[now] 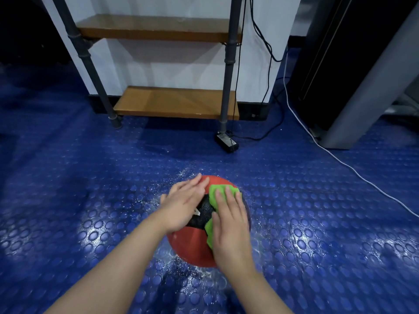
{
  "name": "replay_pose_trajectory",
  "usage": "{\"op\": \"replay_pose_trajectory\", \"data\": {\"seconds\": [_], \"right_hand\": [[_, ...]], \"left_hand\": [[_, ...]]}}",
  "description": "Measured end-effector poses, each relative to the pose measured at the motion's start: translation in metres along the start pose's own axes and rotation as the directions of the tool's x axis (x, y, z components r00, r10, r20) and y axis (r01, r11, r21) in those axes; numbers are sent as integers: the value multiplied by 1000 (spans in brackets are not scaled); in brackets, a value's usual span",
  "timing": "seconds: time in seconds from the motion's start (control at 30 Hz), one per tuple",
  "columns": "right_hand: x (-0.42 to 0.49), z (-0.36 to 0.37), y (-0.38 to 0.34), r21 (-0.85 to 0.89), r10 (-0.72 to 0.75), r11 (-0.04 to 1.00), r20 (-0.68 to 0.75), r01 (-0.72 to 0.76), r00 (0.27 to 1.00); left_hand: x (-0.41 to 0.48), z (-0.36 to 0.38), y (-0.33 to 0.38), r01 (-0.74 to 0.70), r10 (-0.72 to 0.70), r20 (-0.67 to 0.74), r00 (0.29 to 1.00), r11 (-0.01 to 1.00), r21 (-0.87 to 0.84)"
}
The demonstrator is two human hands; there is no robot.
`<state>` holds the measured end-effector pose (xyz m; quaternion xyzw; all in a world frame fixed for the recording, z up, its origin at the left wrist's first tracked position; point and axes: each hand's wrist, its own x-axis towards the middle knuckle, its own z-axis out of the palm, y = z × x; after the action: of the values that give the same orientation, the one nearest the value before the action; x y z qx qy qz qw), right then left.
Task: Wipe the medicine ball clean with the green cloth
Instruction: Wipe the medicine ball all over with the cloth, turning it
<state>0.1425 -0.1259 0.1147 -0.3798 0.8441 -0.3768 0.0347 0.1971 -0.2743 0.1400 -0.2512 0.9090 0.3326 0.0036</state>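
Note:
A red medicine ball (pixel 192 243) with a black speckled panel sits on the blue studded floor, low in the middle of the view. My left hand (pixel 183 205) lies flat on the ball's upper left side, fingers stretched and holding nothing. My right hand (pixel 231 227) presses the green cloth (pixel 215 191) against the ball's top right; the cloth bunches out past my fingertips and along my thumb. Most of the cloth is hidden under my palm.
White specks and wet sheen lie on the floor (pixel 90 200) around the ball. A pipe-frame shelf unit (pixel 176 103) with wooden boards stands ahead. A black power adapter (pixel 226 141) with cables lies by its right leg. A white cable (pixel 340 162) crosses the floor at right, beside a grey-framed machine (pixel 362 87).

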Motion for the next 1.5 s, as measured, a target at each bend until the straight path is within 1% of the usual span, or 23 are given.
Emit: {"op": "replay_pose_trajectory", "data": {"seconds": [0.1,0.2,0.27,0.3,0.33,0.4,0.5,0.57,0.63,0.7,0.73,0.8,0.87,1.0,1.07,1.1,1.17,1.2,1.27,1.33,1.4,1.43,1.5], "right_hand": [[13,-6,14,-30,-22,999,-81,20,996],[43,-12,30,175,166,972,-37,-157,985],[61,-12,34,318,387,875,-5,-365,922],[62,-11,31,316,451,848,-11,-425,892],[60,-9,26,284,454,860,-46,-425,890],[43,-7,12,218,329,929,-121,-298,937],[32,-14,10,133,157,981,-108,-142,982],[50,-21,28,143,227,965,-39,-220,973],[77,-33,40,206,412,890,23,-408,911],[86,-35,41,189,492,851,40,-491,869],[81,-32,36,153,464,873,34,-464,885],[57,-22,23,126,256,959,-11,-252,967],[36,-14,18,106,72,992,-30,-68,997],[53,-13,24,66,40,997,-54,-36,998],[74,-18,23,87,135,987,-2,-135,991],[89,-22,26,126,256,957,51,-261,965],[113,-32,39,193,497,836,132,-514,858],[117,-35,42,188,549,801,147,-568,823],[108,-33,36,100,496,859,78,-502,865],[75,-23,17,57,213,976,-30,-211,977],[52,-18,11,24,1,1000,-28,0,1000],[54,-21,12,41,-22,999,-9,23,1000],[70,-27,20,98,78,992,33,-81,996]], "left_hand": [[-6,25,0,-71,113,-348,931,989,132],[-3,44,-2,-173,100,-550,829,982,-81],[0,52,5,-158,22,-569,822,969,-190],[0,57,12,-113,-1,-583,812,981,-160],[-1,63,20,-63,-8,-602,798,993,-97],[-3,70,31,2,-21,-629,777,1000,-30],[-3,75,33,11,-11,-633,774,1000,-3],[-5,77,35,4,23,-623,782,999,43],[-2,78,44,32,25,-604,797,996,83],[3,78,53,88,-17,-585,811,992,93],[5,78,53,106,-33,-575,817,990,94],[8,76,45,111,-44,-574,818,990,83],[6,73,35,69,-22,-586,810,996,59],[3,76,25,18,37,-632,774,997,81],[5,77,25,53,6,-640,768,996,72],[7,77,27,68,-11,-639,769,996,65],[11,79,33,85,-31,-636,771,995,54],[12,80,36,88,-33,-637,770,995,55],[13,81,39,88,-25,-643,766,994,66],[13,81,36,82,-22,-646,763,995,63],[8,81,30,63,-6,-652,758,996,65],[4,81,28,49,8,-653,757,996,69],[-1,83,26,28,25,-653,757,997,70]]}}
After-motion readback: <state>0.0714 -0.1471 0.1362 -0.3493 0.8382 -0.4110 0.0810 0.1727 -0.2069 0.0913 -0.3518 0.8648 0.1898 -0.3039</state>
